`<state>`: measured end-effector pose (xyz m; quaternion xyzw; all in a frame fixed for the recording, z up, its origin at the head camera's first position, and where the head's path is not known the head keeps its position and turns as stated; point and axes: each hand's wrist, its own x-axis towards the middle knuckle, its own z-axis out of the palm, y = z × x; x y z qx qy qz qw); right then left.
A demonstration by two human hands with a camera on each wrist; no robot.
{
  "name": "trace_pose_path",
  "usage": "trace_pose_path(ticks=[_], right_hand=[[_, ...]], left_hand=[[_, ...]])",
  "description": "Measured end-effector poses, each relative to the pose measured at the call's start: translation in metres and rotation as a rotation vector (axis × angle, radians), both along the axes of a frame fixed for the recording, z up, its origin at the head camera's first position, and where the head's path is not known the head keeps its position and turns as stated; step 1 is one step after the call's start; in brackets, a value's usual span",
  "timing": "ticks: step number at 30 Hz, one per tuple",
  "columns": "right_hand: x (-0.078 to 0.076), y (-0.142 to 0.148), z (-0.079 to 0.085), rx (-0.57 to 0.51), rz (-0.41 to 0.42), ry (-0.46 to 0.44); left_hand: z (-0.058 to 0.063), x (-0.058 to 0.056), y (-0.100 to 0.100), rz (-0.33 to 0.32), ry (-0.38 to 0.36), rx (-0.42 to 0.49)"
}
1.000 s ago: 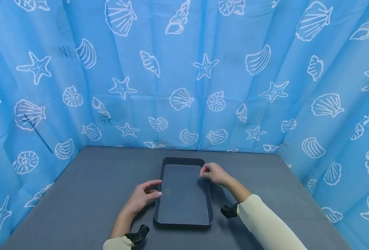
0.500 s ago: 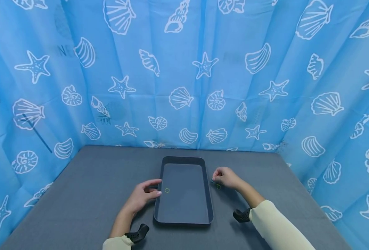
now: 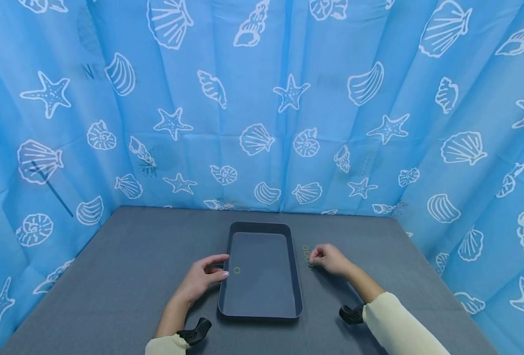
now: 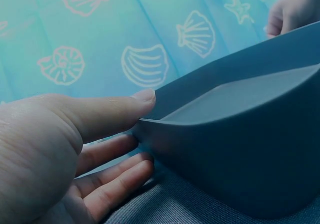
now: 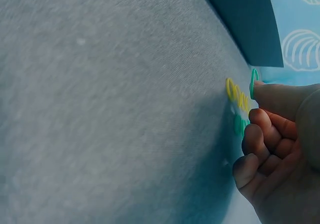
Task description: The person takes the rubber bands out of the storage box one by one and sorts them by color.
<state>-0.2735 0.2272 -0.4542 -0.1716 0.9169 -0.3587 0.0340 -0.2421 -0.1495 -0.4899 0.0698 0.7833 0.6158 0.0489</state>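
A dark grey rectangular tray [image 3: 260, 316] lies in the middle of the head view. At its left side my left hand [image 3: 201, 280] rests, thumb and fingers spread, fingertips right at the rim. In the left wrist view the thumb [image 4: 143, 98] reaches the rim and the other fingers stay lower, outside the wall. A small yellow ring [image 3: 237, 266] lies inside the tray near that hand. Right of the tray, my right hand [image 3: 330, 260] pinches a thin green ring [image 5: 252, 87] at its thumb tip; the index tip is hidden. Several yellow rings [image 5: 230, 88] and green rings [image 5: 237, 126] sit close to its fingers.
A grey cloth-covered table [image 3: 155, 236] spreads around the tray. Blue curtains with white shell prints [image 3: 262, 98] hang behind it and at both sides. Black wrist devices [image 3: 195, 334] sit below both hands.
My right hand has moved from over the tray's right rim to the right, then slightly nearer, among the loose rings. More rings show beside it. The left hand stays at the rim.
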Motion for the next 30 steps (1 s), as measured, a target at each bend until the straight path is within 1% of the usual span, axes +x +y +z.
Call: trace_pose_path(ticks=[5, 11, 13, 21, 30], right_hand=[[0.004, 0.007, -0.003, -0.003, 0.006, 0.017], [0.008, 0.011, -0.007, -0.002, -0.070, -0.007], [0.009, 0.012, -0.008, 0.007, -0.083, -0.003], [0.007, 0.011, -0.011, 0.051, -0.111, 0.021], [0.006, 0.011, -0.012, 0.093, -0.153, 0.013]], left_hand=[[0.000, 0.000, 0.001, 0.010, -0.002, -0.006], [0.000, 0.000, 0.000, 0.008, -0.001, -0.007], [-0.001, 0.000, -0.001, 0.008, -0.002, -0.007], [-0.001, 0.000, 0.000, 0.016, 0.004, -0.012], [-0.001, 0.001, 0.000, 0.018, 0.006, -0.011]])
